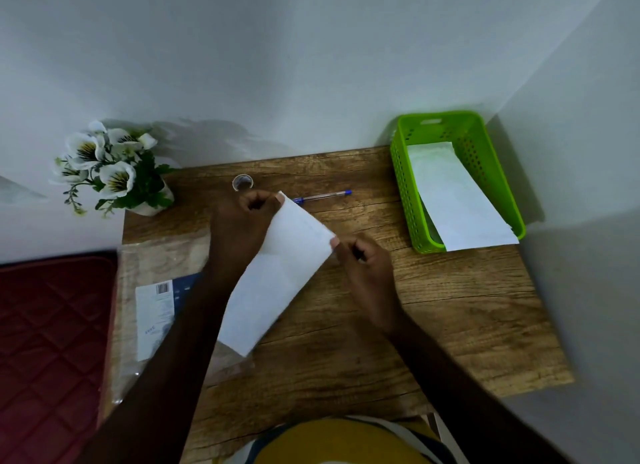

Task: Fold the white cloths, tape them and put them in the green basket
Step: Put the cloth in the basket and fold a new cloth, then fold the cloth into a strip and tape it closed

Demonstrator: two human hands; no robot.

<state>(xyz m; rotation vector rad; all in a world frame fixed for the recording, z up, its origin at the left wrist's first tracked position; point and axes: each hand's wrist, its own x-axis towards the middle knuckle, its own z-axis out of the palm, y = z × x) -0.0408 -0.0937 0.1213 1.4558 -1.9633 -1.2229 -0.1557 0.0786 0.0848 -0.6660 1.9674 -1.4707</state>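
A long white cloth hangs slanted over the middle of the wooden table. My left hand pinches its far left corner. At the far right corner my right hand pinches it too. The cloth's near end touches the table. The green basket stands at the back right with another white cloth lying in it, one end sticking out over the basket's near rim. A roll of clear tape lies just behind my left hand.
A blue pen lies behind the cloth. A pot of white flowers stands at the back left corner. A clear plastic bag with a label covers the table's left side. A dark red cushion is left of the table.
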